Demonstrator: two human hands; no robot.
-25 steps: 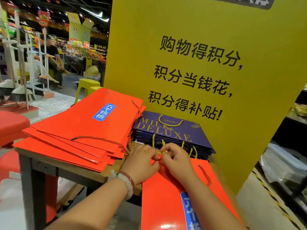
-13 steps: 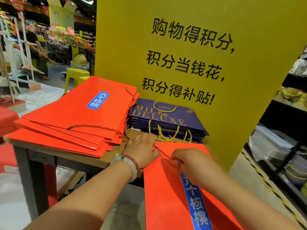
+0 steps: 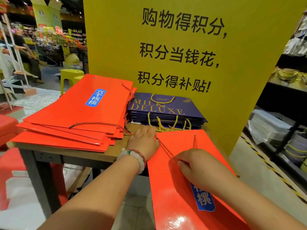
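Observation:
A flat red paper bag (image 3: 179,185) with a blue label lies in front of me, its top end on the table and the rest hanging over the table's near edge. A red-gold rope handle (image 3: 165,149) runs taut across it. My right hand (image 3: 197,170) pinches the rope and holds it stretched toward me. My left hand (image 3: 143,141), with bead bracelets on the wrist, holds the bag's top left corner where the rope enters; its fingertips are hidden.
A stack of flat red bags (image 3: 74,120) fills the left of the wooden table (image 3: 66,154). A pile of purple bags (image 3: 164,112) with gold handles lies behind. A tall yellow sign (image 3: 182,47) stands at the back. Shelves (image 3: 282,130) are at right, red stools (image 3: 6,128) at left.
My right hand has pulled the rope back toward me, drawing it out longer across the bag. My left hand stayed at the bag's top corner.

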